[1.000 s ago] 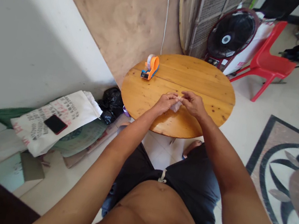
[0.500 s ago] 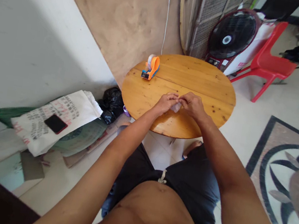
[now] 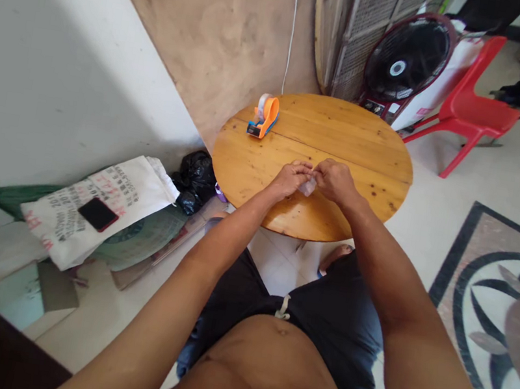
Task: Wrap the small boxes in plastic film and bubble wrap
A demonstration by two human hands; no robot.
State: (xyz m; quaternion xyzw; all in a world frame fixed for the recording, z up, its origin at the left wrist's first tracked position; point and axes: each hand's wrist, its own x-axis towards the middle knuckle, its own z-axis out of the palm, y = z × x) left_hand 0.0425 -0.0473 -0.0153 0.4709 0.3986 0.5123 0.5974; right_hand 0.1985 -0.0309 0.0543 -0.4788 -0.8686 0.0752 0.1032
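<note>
Table (image 3: 349, 130), wooden. Left hand (image 3: 290, 179) and right hand (image 3: 335, 180) meet over its near half, fingers narrowed in a pinch. Tape dispenser (image 3: 266, 120) at far left. Smallest: pale plastic piece (image 3: 308, 187), between fingertips. Step, likely: two-handed fingering; next move seems to need fine, steady grip.

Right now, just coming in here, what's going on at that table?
A person's left hand and right hand meet over the near half of the table, fingertips together on a small, pale, see-through piece, perhaps plastic; the fingers hide part of it. The tape dispenser stands toward the far left edge, with neither hand on it. Off to the left, a phone lies on a white sack.
</note>
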